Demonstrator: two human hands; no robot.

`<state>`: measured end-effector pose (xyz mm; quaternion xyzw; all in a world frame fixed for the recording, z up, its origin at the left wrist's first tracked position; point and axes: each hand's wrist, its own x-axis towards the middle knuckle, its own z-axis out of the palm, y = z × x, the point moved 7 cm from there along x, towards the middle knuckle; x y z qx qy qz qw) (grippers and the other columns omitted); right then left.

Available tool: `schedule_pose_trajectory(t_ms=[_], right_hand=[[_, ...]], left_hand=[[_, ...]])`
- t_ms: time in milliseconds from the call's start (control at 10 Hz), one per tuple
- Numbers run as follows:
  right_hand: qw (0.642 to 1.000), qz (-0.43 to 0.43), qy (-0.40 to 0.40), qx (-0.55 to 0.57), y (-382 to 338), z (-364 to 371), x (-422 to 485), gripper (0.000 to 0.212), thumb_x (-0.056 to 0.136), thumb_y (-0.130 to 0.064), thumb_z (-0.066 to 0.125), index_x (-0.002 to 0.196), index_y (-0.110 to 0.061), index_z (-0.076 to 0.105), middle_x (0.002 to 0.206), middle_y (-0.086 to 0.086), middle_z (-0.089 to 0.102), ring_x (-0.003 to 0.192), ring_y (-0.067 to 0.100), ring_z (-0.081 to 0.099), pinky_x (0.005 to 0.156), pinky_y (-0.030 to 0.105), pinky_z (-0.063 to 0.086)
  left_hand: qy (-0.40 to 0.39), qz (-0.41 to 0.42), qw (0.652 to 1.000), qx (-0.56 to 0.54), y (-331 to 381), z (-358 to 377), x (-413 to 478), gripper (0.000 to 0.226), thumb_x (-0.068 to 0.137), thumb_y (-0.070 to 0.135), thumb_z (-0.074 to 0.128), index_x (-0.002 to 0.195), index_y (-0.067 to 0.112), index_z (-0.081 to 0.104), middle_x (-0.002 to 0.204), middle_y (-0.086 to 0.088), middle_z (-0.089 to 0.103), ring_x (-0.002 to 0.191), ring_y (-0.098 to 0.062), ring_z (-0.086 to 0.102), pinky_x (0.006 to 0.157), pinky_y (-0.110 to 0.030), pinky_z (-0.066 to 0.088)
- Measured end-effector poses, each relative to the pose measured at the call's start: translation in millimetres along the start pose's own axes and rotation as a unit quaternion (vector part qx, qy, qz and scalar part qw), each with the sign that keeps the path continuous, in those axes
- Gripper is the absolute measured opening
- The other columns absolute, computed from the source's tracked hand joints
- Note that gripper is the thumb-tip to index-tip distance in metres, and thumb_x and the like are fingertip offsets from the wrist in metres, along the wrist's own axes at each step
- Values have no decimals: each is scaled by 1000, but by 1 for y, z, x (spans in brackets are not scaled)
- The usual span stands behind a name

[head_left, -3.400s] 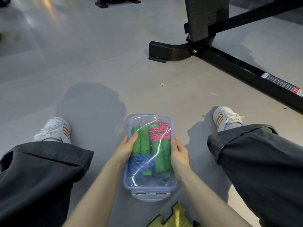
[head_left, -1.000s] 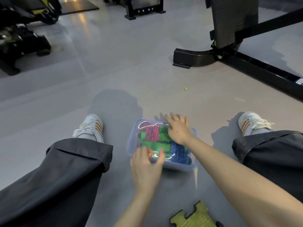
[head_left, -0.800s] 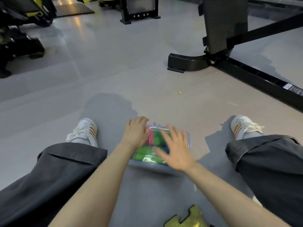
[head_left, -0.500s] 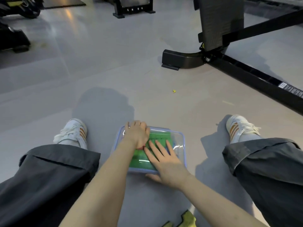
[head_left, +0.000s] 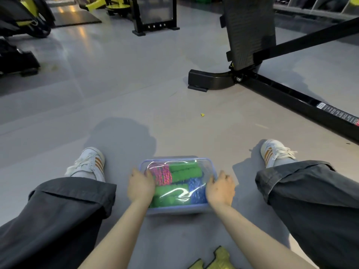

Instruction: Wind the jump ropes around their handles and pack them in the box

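Box [head_left: 178, 209] (ropes [head_left: 162, 174] inside, seemingly lidded) gripped by left hand [head_left: 140, 186] and right hand [head_left: 220, 188], between two sneakers [head_left: 87, 164].

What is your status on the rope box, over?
Left hand, right hand grip box ends. Lid on, jump ropes inside. Yellow scrap on floor, well apart.

A gym: a black exercise-machine frame [head_left: 291, 99] with a padded board [head_left: 250, 32] stands at two o'clock, yellow-and-black machines [head_left: 23, 21] at ten o'clock, all on smooth grey flooring [head_left: 116, 74].
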<state>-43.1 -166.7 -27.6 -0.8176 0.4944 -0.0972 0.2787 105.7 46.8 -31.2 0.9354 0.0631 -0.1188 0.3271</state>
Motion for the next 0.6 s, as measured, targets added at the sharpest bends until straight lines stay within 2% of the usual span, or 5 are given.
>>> schedule_pose_trajectory(t_ms=[100, 300, 400, 500, 600], right_hand=[[994, 60, -58, 70, 5, 6, 5, 33, 98, -17, 36, 114, 6, 54, 119, 25, 53, 113, 39, 49, 90, 41, 39], [996, 53, -19, 71, 4, 7, 9, 35, 97, -18, 36, 126, -4, 50, 123, 20, 58, 114, 38, 52, 91, 41, 41], [996, 57, -11, 66, 6, 6, 8, 31, 95, -19, 38, 120, -4, 50, 115, 22, 62, 105, 41, 57, 87, 42, 43], [998, 49, -22, 42, 3, -1, 5, 29, 97, -20, 36, 117, -4, 50, 112, 24, 62, 103, 42, 57, 86, 43, 44], [996, 19, -67, -51, -3, -2, 1, 33, 99, -23, 28, 119, -5, 47, 121, 19, 58, 115, 36, 49, 93, 41, 39]], left_hand=[[-10, -64, 998, -21, -11, 6, -5, 50, 97, 36, 44, 120, -9, 50, 125, -29, 55, 115, -41, 53, 91, -41, 41], [18, -133, 983, -125, -33, 11, -3, 45, 88, 42, 55, 99, -1, 62, 101, -23, 66, 94, -38, 62, 79, -38, 45], [14, -150, 975, -165, -37, 13, -7, 43, 85, 44, 57, 95, 3, 63, 93, -19, 68, 86, -36, 64, 73, -35, 48], [16, -125, 978, -166, -34, 11, -13, 43, 86, 47, 52, 97, 7, 61, 95, -17, 69, 88, -36, 65, 83, -42, 51], [-3, -99, 986, -136, -23, 7, -24, 45, 92, 43, 45, 114, 5, 55, 115, -19, 63, 106, -36, 59, 91, -41, 45]])
